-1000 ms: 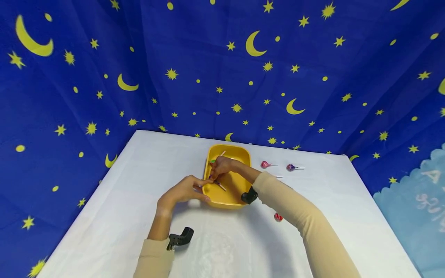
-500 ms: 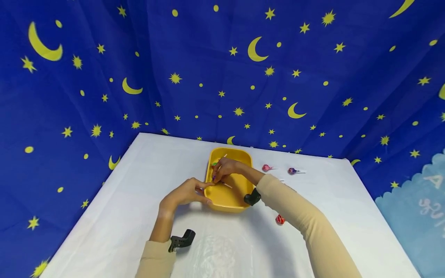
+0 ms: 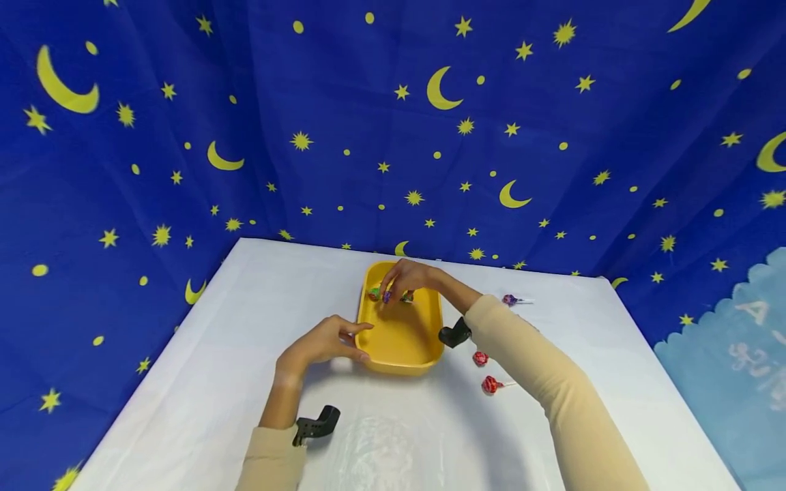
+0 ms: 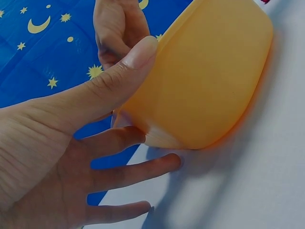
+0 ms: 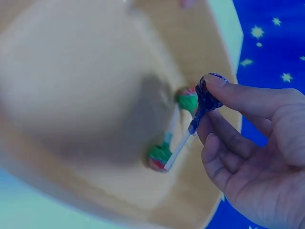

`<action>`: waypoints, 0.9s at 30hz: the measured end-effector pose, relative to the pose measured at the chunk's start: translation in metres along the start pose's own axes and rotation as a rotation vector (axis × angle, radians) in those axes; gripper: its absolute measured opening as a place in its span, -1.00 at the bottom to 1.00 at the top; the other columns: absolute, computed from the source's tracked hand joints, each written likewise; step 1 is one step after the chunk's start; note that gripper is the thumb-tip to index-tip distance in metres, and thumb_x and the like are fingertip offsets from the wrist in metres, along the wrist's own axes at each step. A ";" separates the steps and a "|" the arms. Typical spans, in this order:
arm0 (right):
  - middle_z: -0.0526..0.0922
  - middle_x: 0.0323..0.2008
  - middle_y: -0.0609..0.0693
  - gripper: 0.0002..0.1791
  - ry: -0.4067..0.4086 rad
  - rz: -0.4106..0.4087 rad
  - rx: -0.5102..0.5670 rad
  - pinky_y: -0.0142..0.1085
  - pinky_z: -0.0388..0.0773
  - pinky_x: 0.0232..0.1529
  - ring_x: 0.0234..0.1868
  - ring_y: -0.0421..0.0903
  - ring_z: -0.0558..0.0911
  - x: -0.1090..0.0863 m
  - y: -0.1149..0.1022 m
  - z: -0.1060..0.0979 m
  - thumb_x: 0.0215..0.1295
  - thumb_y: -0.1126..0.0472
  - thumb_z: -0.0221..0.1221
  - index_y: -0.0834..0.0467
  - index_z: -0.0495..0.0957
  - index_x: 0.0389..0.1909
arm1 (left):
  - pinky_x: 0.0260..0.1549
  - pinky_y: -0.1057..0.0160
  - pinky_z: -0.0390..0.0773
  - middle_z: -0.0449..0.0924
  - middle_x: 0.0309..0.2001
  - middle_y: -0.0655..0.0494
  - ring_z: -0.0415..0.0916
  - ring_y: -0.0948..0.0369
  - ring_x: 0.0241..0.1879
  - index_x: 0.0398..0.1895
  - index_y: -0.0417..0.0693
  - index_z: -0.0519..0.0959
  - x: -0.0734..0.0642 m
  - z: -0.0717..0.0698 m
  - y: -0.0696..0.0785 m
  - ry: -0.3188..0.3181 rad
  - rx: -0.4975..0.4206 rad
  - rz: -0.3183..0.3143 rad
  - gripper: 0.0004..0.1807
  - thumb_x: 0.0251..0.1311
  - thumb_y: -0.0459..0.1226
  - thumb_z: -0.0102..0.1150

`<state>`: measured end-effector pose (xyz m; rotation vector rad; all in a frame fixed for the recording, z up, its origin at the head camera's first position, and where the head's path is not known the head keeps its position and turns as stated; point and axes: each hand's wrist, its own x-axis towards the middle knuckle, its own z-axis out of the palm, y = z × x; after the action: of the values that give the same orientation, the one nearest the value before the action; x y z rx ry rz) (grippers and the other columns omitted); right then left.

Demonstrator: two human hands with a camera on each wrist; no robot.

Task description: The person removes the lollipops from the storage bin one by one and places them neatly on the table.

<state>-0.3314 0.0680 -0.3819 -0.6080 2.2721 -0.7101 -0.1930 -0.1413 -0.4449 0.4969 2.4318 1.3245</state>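
My right hand [image 3: 405,276] pinches a lollipop in a dark purple wrapper [image 5: 208,98] by its head, over the back left of a yellow tray [image 3: 402,360]. The white stick slants down in the right wrist view. Two lollipops with green and red wrappers lie in the tray: one [image 5: 159,156] nearer the camera, the other [image 5: 187,99] partly behind the held one. At the near left corner my left hand [image 3: 322,341] holds the tray, its thumb [image 4: 140,52] against the outer wall and its index finger reaching over the rim. Its other fingers are spread straight below.
Right of the tray lie a purple lollipop [image 3: 510,300] and two red lollipops, one [image 3: 481,359] just behind the other [image 3: 491,385]. The white table [image 3: 276,286] meets a blue moon-and-star cloth [image 3: 344,102] at the back. My right sleeve [image 3: 540,361] crosses the table's right side.
My right hand has moved toward the back of the tray with the purple lollipop. A second red lollipop now shows beside my sleeve, while the pink one is hidden. My left hand stays put.
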 end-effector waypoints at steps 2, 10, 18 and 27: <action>0.74 -0.35 -0.04 -0.63 0.021 -0.001 -0.002 -0.09 0.57 -0.19 -0.42 -0.14 0.55 -0.003 -0.001 -0.006 0.09 0.33 0.36 0.26 0.66 -0.03 | -0.18 0.21 0.50 0.68 -0.03 -0.07 0.56 0.23 -0.24 0.25 -0.10 0.52 -0.001 -0.001 -0.001 0.005 -0.003 0.003 -0.28 -0.04 -0.11 0.51; 0.72 -0.36 -0.06 -0.59 0.067 0.012 0.029 -0.25 0.55 -0.22 -0.43 -0.19 0.51 -0.013 0.005 -0.024 0.08 0.33 0.39 0.29 0.65 0.01 | -0.16 0.20 0.50 0.66 0.04 -0.09 0.56 0.23 -0.24 0.26 -0.14 0.51 0.000 0.000 0.000 -0.011 -0.005 0.036 -0.27 -0.03 -0.11 0.50; 0.72 -0.34 -0.05 -0.58 0.083 0.003 0.063 -0.14 0.57 -0.07 -0.39 -0.20 0.54 -0.025 0.017 -0.036 0.08 0.36 0.37 0.34 0.63 0.01 | -0.17 0.21 0.49 0.67 0.01 -0.06 0.54 0.24 -0.23 0.26 -0.07 0.52 0.000 0.000 -0.001 0.000 0.009 0.004 -0.26 -0.06 -0.09 0.51; 0.75 -0.19 0.06 -0.60 0.099 0.034 0.112 -0.28 0.63 -0.13 -0.28 -0.16 0.63 -0.043 0.031 -0.049 0.11 0.38 0.37 0.31 0.63 0.02 | -0.16 0.21 0.49 0.66 0.03 -0.04 0.54 0.21 -0.21 0.24 -0.06 0.53 0.001 0.000 -0.001 0.009 0.008 -0.003 -0.26 -0.08 -0.09 0.52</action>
<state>-0.3444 0.1321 -0.3505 -0.4895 2.3085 -0.8613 -0.1943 -0.1413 -0.4458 0.4899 2.4453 1.3182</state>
